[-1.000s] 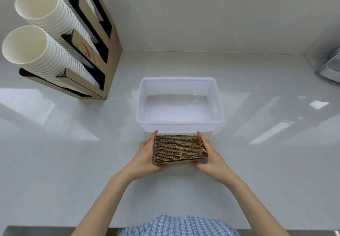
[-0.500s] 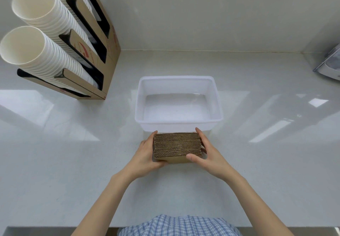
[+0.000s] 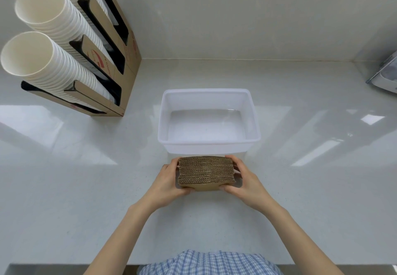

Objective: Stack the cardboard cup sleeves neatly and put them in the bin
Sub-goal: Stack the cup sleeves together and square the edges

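**Both hands clamping the sleeve stack**

The left hand [image 3: 166, 185] is pressing the left end of the sleeves [image 3: 205, 172], the right hand [image 3: 247, 183] is squeezing the right end, holding the squared stack just before the bin [image 3: 255, 122] on the counter [image 3: 86, 189].

bin [image 3: 209, 144] open-topped and empty, cup rack [image 3: 103, 85] far left

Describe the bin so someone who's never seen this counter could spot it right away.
On the white counter, look mid-surface, just beyond the stack of cardboard sleeves. The bin is a rectangular, translucent white plastic tub, open-topped and empty, unlike the brown cup dispenser at far left.
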Motion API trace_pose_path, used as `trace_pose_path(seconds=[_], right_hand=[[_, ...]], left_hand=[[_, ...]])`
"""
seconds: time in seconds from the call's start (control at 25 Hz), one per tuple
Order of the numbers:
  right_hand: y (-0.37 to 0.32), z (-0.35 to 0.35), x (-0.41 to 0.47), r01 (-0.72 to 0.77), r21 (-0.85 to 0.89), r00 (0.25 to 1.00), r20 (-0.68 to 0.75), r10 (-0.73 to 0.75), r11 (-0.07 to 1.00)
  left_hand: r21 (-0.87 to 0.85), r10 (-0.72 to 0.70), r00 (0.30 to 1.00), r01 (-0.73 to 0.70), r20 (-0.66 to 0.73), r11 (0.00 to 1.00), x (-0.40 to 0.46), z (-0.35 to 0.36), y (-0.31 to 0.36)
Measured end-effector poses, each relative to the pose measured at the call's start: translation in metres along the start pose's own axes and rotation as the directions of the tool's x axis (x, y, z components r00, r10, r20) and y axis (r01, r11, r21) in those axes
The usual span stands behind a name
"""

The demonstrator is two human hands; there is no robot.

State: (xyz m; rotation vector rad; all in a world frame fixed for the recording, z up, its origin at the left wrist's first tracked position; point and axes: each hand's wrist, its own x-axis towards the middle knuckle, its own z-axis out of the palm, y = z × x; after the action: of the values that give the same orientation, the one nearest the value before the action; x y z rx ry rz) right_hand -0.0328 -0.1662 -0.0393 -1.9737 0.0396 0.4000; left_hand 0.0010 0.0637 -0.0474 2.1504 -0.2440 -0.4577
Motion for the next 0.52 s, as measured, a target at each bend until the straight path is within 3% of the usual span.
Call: trace_pose_path(seconds=[0.24,0.52], right_hand=[[-0.005,-0.002,0.0,-0.003,-0.037,1.0,0.026,0.004,0.999],[-0.018,-0.009,-0.01,-0.013,0.135,1.0,0.025,0.009,0.991]], left_hand=[[-0.003,-0.014,1.0,0.014,0.02,1.0,-0.002,-0.004,0.005],[-0.22,-0.059,0.989,0.089,0.139,0.972,-0.015,-0.022,0.023]])
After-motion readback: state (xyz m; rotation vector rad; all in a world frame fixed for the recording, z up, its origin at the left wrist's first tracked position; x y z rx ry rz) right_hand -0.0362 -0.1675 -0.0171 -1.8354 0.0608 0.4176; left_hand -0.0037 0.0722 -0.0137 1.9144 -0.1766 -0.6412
